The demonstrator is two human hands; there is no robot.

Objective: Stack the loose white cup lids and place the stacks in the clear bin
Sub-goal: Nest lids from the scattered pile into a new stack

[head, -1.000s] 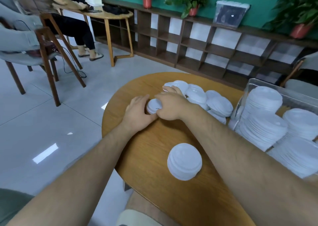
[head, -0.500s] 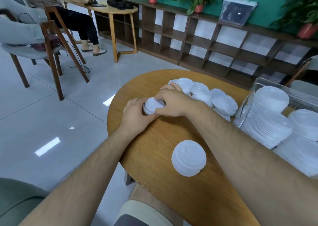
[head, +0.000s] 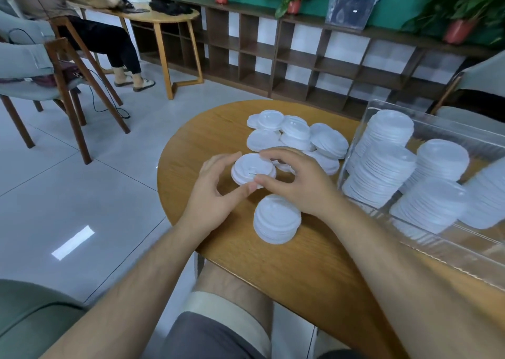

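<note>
Head view, looking down over a round wooden tabletop (head: pixel 207 129). Both hands meet over a small stack of white plastic cup lids (head: pixel 252 171), which lies flat, top face up, axis near upright, at mid-tabletop. The left hand (head: pixel 216 194) cups its left rim with curled fingers and thumb. The right hand (head: pixel 297 184) pinches its right rim between a forefinger arched over the far edge and a thumb on the near edge. Whether the small stack rests on the wood or is raised just off it cannot be told. Just beyond the hands lies the loose pile of white lids (head: pixel 295 137), overlapping at odd tilts, its near edge hidden behind the right fingers. Nearer the viewer, just beside the right wrist, stands a second short stack of white lids (head: pixel 277 219), upright and unattended. The clear plastic bin (head: pixel 464 252) occupies the right end of the tabletop and already holds several tall leaning columns of lids (head: pixel 382 162). The governing relation is that the bin lies to the right of the held stack, on the right hand's side, while the loose pile lies straight ahead, also nearer the right hand. Stacking therefore appears to be in progress. Either coming move, gathering another lid or carrying to the bin, would favour the right hand, with the left serving to steady.
</note>
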